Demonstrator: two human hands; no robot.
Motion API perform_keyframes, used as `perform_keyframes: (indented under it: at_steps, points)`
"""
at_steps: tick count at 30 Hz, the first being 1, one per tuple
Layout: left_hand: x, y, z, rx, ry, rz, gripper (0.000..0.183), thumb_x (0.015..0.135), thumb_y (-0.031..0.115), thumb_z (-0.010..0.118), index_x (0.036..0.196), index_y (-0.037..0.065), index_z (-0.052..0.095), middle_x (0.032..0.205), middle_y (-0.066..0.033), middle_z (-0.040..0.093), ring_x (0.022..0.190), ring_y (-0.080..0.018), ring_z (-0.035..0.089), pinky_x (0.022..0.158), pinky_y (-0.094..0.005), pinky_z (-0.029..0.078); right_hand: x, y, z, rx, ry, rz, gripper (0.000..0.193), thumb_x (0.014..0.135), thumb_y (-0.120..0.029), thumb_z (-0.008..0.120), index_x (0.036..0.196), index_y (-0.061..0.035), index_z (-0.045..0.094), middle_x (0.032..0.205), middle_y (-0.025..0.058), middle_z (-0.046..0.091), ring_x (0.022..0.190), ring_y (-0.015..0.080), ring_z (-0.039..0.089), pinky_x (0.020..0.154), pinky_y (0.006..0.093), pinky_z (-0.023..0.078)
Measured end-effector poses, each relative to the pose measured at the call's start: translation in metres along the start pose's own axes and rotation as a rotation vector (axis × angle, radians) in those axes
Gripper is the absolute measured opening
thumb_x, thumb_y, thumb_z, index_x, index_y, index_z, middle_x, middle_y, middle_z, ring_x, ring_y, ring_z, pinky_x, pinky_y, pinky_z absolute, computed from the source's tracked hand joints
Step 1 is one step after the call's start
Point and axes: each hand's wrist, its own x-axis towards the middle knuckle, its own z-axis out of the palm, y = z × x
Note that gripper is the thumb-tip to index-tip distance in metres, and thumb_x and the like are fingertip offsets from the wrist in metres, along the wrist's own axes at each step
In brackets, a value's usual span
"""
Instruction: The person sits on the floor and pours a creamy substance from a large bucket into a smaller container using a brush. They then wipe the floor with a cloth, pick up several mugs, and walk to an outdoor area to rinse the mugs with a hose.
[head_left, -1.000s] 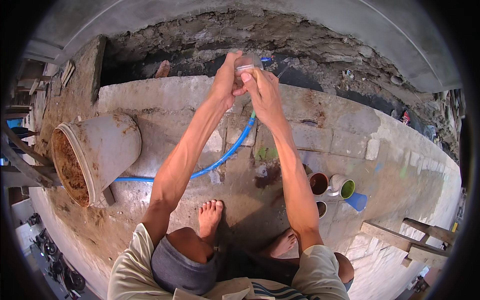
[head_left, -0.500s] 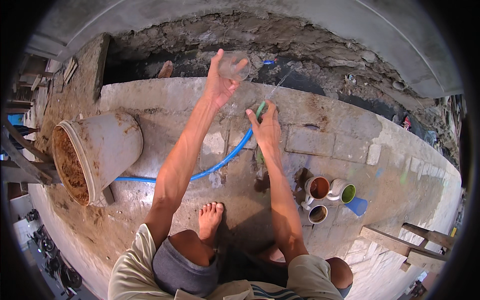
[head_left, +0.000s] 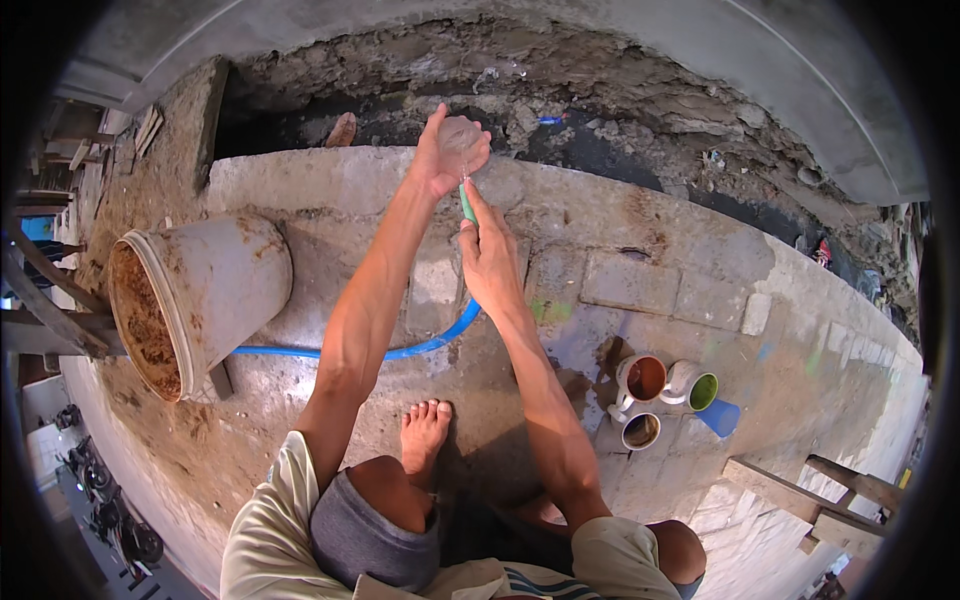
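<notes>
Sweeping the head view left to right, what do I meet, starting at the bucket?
White bucket, left hand holding a clear cup, right hand gripping the green hose end, mug with reddish inside, mug with green inside, blue cup, wooden planks.

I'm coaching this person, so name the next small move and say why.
Probably turn the clear cup slightly in the left hand, so water reaches more of it: the right hand points the green hose end at it, and water shows between them.
</notes>
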Motion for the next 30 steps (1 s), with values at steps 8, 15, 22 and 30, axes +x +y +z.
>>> perform_keyframes:
  at_steps: [8, 15, 22, 30]
  points:
    - [0.005, -0.006, 0.004, -0.011, -0.069, 0.036, 0.036, 0.094, 0.034, 0.074, 0.113, 0.007, 0.06, 0.119, -0.0155, 0.062, 0.109, -0.0369, 0.064, 0.093, -0.0519, 0.059, 0.004, -0.012, -0.001, 0.08, -0.017, 0.049, 0.052, 0.104, -0.01, 0.052, 0.156, -0.0135, 0.048, 0.128, 0.0241, 0.064, 0.115, 0.0395, 0.065, 0.098, 0.0487, 0.05]
    - [0.004, -0.017, 0.008, -0.024, -0.033, 0.024, 0.033, 0.095, 0.033, 0.073, 0.111, 0.008, 0.057, 0.109, -0.0164, 0.06, 0.109, -0.0327, 0.063, 0.094, -0.0498, 0.061, 0.007, -0.02, -0.002, 0.013, -0.078, 0.114, 0.051, 0.104, -0.01, 0.053, 0.155, -0.0109, 0.05, 0.139, 0.024, 0.062, 0.122, 0.0421, 0.063, 0.102, 0.0474, 0.049]
    - [0.012, -0.006, -0.005, 0.071, -0.06, 0.1, 0.037, 0.093, 0.036, 0.076, 0.111, 0.011, 0.055, 0.101, -0.012, 0.061, 0.107, -0.0311, 0.064, 0.093, -0.0485, 0.063, 0.007, -0.018, 0.006, 0.057, 0.005, 0.048, 0.051, 0.104, -0.009, 0.053, 0.155, -0.0095, 0.048, 0.145, 0.0248, 0.059, 0.127, 0.0421, 0.061, 0.103, 0.0463, 0.05]
    - [-0.006, -0.002, 0.008, 0.04, 0.04, 0.235, 0.034, 0.094, 0.035, 0.073, 0.114, 0.014, 0.056, 0.097, -0.0098, 0.059, 0.102, -0.0312, 0.065, 0.094, -0.0491, 0.062, 0.019, -0.007, 0.002, -0.209, 0.066, 0.002, 0.049, 0.105, -0.015, 0.056, 0.153, -0.0077, 0.048, 0.135, 0.0227, 0.063, 0.117, 0.0417, 0.065, 0.106, 0.0472, 0.047]
